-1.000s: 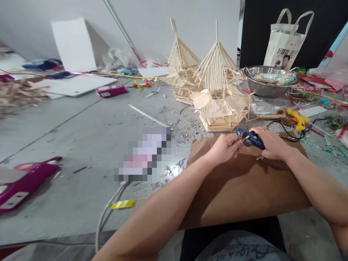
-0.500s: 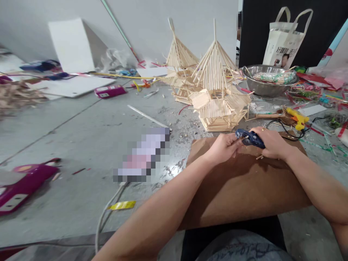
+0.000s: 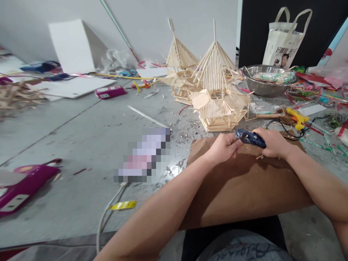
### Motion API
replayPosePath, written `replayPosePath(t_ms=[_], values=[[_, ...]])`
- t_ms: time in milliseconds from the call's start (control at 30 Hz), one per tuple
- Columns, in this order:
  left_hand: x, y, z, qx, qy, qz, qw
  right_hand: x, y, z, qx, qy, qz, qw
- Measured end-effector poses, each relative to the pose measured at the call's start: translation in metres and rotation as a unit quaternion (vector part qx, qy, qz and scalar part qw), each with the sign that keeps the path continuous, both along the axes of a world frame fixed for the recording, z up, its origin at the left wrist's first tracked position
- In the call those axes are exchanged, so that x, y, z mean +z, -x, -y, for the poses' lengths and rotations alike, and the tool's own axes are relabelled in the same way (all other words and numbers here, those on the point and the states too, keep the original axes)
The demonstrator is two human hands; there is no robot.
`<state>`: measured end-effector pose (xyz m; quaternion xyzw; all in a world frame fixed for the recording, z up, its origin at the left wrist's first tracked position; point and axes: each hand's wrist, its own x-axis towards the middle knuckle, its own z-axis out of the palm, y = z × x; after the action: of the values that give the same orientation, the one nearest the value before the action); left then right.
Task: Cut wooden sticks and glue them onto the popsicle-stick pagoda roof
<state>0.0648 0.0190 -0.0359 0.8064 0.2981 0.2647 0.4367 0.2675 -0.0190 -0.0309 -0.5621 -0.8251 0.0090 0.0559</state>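
My right hand [image 3: 273,143] is wrapped round a dark blue glue gun [image 3: 249,137], its nozzle pointing left. My left hand [image 3: 223,148] is pinched closed right at that nozzle, on something too small to make out. Both hands hover over a brown cardboard sheet [image 3: 244,185] lying at the table's near edge. Just beyond them stands a pagoda-shaped model built of wooden sticks [image 3: 217,90], with a second one [image 3: 181,69] behind it. A short stick piece [image 3: 259,157] lies on the cardboard under my right hand.
A steel bowl [image 3: 268,85] holding sticks and a yellow glue gun [image 3: 297,119] sit at the right among coloured scraps. A white tote bag [image 3: 286,36] stands behind. Magenta boxes [image 3: 24,181] [image 3: 110,91], a white cable [image 3: 107,214] and white boards [image 3: 73,85] occupy the left.
The hands stay together at the glue gun's nozzle; my right hand has shifted slightly up and right. The view has barely moved.
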Motion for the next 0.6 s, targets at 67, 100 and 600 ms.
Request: replayPosePath(t_ms=[67,100,600], values=[[-0.0021,-0.0004,-0.0009,0.001,0.004,0.01,1.0,0.0007,0.0004,0.0005,-0.006,0.002,0.0,1.0],[-0.003,-0.0006,-0.0014,0.002,0.006,0.014,1.0,0.001,0.0008,0.0009,-0.01,0.003,0.0,1.0],[-0.0067,-0.005,-0.006,0.077,-0.002,0.021,0.997,-0.0022,0.0096,-0.0019,-0.071,-0.008,0.019,0.997]])
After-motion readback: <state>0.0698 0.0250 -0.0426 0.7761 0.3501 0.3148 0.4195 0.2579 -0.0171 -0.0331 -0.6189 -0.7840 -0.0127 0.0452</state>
